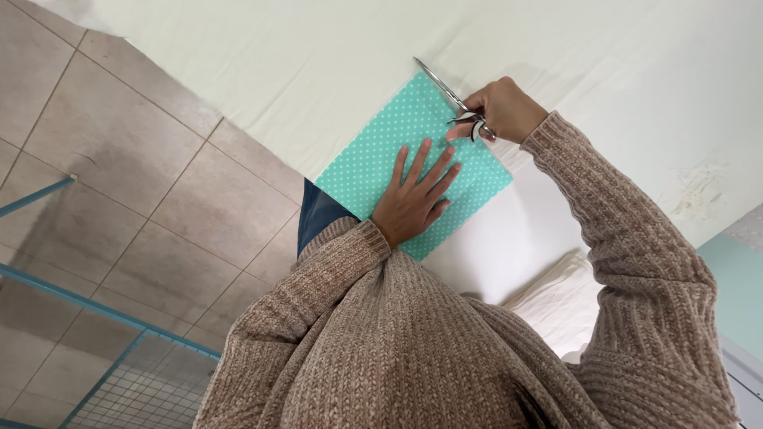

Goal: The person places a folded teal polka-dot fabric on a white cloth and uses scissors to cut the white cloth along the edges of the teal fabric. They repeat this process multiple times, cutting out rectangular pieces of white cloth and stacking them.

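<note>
Seen from the head camera, the left hand [413, 199] lies flat with fingers spread on a square sheet of mint-green fabric dotted with white [373, 155], seemingly pinning it so it cannot slide. That sheet rests on a surface draped in cream cloth [318, 56], one corner overhanging the edge above the beige tiled floor [159, 199]. Just beyond the left fingertips, the right hand [505, 107] has its grip closed through the handles of slim silver metal scissors [449, 91], the blades lying along the sheet's far edge. Knitted brown sleeves [620, 230] cover both arms.
</note>
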